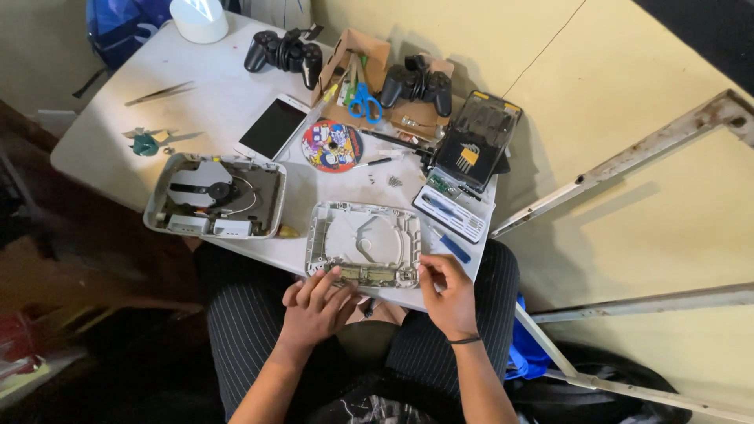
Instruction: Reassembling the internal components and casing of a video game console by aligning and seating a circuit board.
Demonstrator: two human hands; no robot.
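Item: grey console shell, upside down at surface edge, against both your grips. L hand fingers rest narrow on near rim; R hand pinches rim corner. Keep shell flat, pressure even; screwdriver lies just beyond R grip.

A pale grey plastic console shell lies flat at the near edge of the white bench, hollow side up. It is roughly square with rounded corners, a large round recess in its middle and ribbing and small posts around its rim. Along its near side runs a narrow strip of greenish circuit board with metal parts, set within the shell's edge.
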